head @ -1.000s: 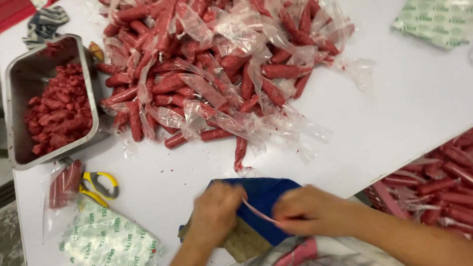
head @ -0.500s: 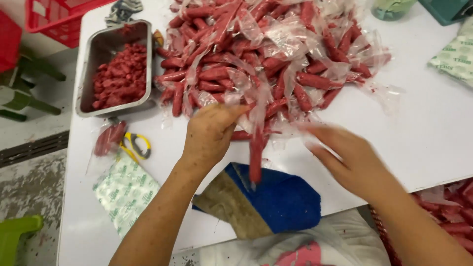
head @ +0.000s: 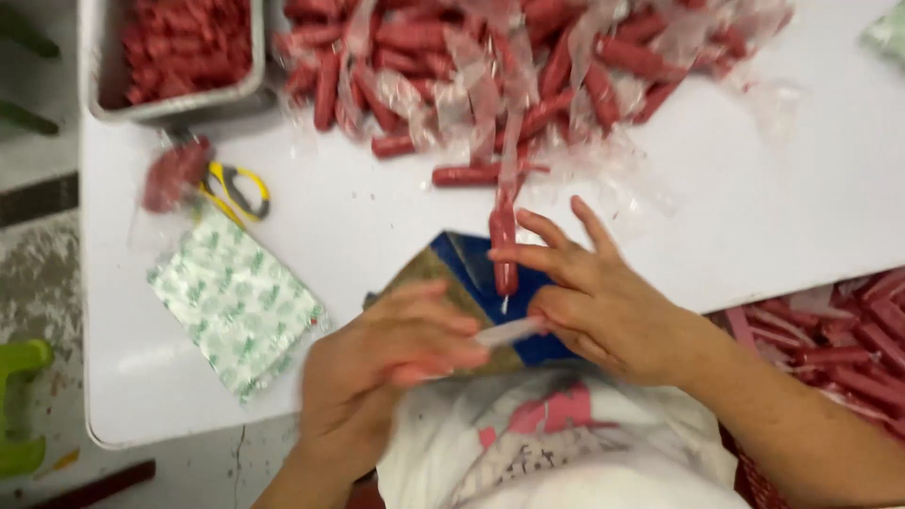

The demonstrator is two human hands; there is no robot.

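Near edge: person's torso in a white garment w/ pink print (head: pixel 556 452), pressed against the table (head: pixel 754 236).

Left hand (head: pixel 391 353): fingers curled inward, mostly closed, motion-blurred. Fingertips meet a thin pale strip (head: pixel 509 332) that runs across to the right hand; whether it is a blade or a film scrap cannot be told.

Right hand (head: pixel 599 292): partly open. Index and middle fingers extended, pressing on one red sausage (head: pixel 504 250) in clear wrap. Thumb tucked under, near the strip's other end.

Sausage pos.: lengthwise, roughly vertical in view, lying on a blue-and-tan board (head: pixel 467 273) at the table's near edge, between the two hands. Its upper wrap trails toward the pile.

Left of the board: a flat green-and-white patterned packet (head: pixel 236 302), lying tilted. Beyond it, yellow-handled scissors (head: pixel 236 188), touching a small clear bag of red pieces (head: pixel 174 174).

Right, below table level: more wrapped red sausages in a container (head: pixel 839 339), partly hidden by the right forearm.

Far side: large pile of wrapped sausages (head: pixel 490 66) spread across the table, w/ loose clear film around it. One single sausage (head: pixel 467 175) lies crosswise at the pile's near edge. Far left: metal tray (head: pixel 179 104) filled w/ red pieces.

Floor, left: a green plastic object (head: pixel 21 405), partly cut off by the frame.
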